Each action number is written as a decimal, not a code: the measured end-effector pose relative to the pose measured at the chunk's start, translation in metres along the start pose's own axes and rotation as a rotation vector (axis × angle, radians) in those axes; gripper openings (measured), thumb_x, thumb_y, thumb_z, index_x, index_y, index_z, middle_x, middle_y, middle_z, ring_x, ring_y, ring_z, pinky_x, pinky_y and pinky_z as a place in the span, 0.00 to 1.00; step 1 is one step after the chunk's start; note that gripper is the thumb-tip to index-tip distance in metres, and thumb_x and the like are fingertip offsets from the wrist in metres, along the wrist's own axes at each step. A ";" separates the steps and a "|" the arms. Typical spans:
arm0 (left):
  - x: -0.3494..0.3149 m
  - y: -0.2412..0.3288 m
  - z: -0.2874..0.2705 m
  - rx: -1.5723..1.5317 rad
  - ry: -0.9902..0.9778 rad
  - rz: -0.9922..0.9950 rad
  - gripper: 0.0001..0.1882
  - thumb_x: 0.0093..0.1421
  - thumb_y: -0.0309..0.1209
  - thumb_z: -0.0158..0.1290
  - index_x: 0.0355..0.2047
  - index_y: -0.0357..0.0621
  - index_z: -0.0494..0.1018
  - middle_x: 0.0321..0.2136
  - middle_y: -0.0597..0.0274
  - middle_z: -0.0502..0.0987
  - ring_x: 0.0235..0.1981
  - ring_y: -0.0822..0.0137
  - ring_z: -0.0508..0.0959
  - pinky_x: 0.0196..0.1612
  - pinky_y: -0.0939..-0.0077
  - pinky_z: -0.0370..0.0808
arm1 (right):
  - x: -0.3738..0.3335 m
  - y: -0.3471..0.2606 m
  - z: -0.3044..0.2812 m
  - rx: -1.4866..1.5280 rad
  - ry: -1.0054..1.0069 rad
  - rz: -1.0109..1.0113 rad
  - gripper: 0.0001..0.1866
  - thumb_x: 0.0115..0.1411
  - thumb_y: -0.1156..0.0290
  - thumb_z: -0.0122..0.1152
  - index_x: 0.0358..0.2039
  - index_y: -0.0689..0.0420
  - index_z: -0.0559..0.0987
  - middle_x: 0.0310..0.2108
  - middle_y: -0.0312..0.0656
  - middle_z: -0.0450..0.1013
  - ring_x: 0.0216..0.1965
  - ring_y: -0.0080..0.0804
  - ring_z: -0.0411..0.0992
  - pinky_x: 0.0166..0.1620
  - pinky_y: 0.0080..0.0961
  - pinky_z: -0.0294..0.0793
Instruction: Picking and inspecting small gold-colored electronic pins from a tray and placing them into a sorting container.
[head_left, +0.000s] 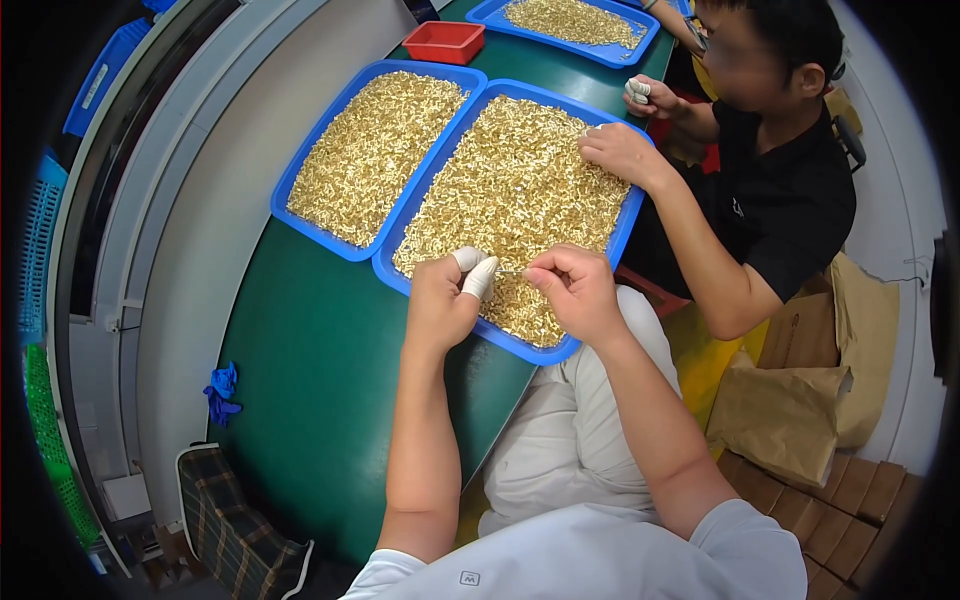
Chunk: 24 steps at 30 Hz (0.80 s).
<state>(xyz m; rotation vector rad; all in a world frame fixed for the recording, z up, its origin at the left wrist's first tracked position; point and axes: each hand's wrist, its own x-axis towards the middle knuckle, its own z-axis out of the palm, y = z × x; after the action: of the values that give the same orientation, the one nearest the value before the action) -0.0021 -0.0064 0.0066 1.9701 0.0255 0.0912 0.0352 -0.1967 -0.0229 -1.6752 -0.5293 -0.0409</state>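
Note:
Small gold-coloured metal pieces fill a blue tray (404,283) on the table. Over the tray's near end, my left hand (446,297) is closed, with white finger covers on its thumb and forefinger pressed together. My right hand (583,292) faces it a short way off, thumb and forefinger pinched. Something thin and pale seems to span the gap between the two pinches, too small to name. Across the same tray, a co-worker's hand (622,153) touches the pieces at the far right edge.
A second blue tray (283,205) of gold pieces adjoins on the left, and another blue tray (484,14) lies beyond. A red bin (443,42) stands at the back of the green table (330,400). Blue gloves (222,393) lie at its left edge. Cartons (840,520) stand lower right.

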 end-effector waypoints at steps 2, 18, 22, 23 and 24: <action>0.001 0.002 0.003 0.059 0.021 0.032 0.16 0.66 0.29 0.53 0.20 0.38 0.73 0.15 0.68 0.73 0.19 0.79 0.70 0.23 0.80 0.65 | 0.000 0.000 0.000 0.007 0.010 0.008 0.04 0.57 0.78 0.65 0.27 0.65 0.80 0.22 0.35 0.71 0.23 0.18 0.66 0.26 0.18 0.63; -0.001 -0.001 0.014 -0.172 0.087 0.016 0.11 0.61 0.27 0.60 0.22 0.37 0.77 0.18 0.67 0.77 0.21 0.80 0.73 0.25 0.81 0.68 | -0.001 0.001 -0.002 -0.024 0.012 0.080 0.08 0.62 0.74 0.61 0.26 0.64 0.78 0.21 0.35 0.72 0.23 0.19 0.67 0.27 0.20 0.65; -0.002 -0.002 0.006 -0.031 0.013 0.041 0.11 0.60 0.28 0.61 0.22 0.37 0.78 0.17 0.69 0.75 0.20 0.81 0.71 0.23 0.81 0.65 | 0.000 0.004 -0.002 -0.019 0.005 0.060 0.09 0.63 0.73 0.61 0.26 0.64 0.78 0.20 0.35 0.71 0.22 0.20 0.67 0.27 0.21 0.65; -0.001 -0.004 0.005 0.022 -0.032 0.019 0.11 0.60 0.28 0.61 0.21 0.37 0.78 0.16 0.70 0.74 0.19 0.81 0.70 0.22 0.81 0.65 | 0.000 0.004 -0.001 -0.018 0.008 0.020 0.09 0.63 0.74 0.61 0.26 0.63 0.78 0.20 0.35 0.71 0.22 0.20 0.66 0.27 0.21 0.64; -0.001 -0.006 0.004 0.022 -0.032 0.018 0.11 0.60 0.28 0.61 0.21 0.37 0.78 0.16 0.70 0.74 0.19 0.81 0.70 0.22 0.81 0.65 | 0.000 0.004 -0.001 -0.018 0.008 0.021 0.09 0.63 0.74 0.61 0.26 0.63 0.78 0.20 0.35 0.71 0.22 0.20 0.66 0.27 0.21 0.64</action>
<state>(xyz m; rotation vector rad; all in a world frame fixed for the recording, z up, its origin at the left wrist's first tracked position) -0.0026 -0.0080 -0.0006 1.9932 -0.0125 0.0718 0.0374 -0.1981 -0.0262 -1.6972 -0.5065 -0.0375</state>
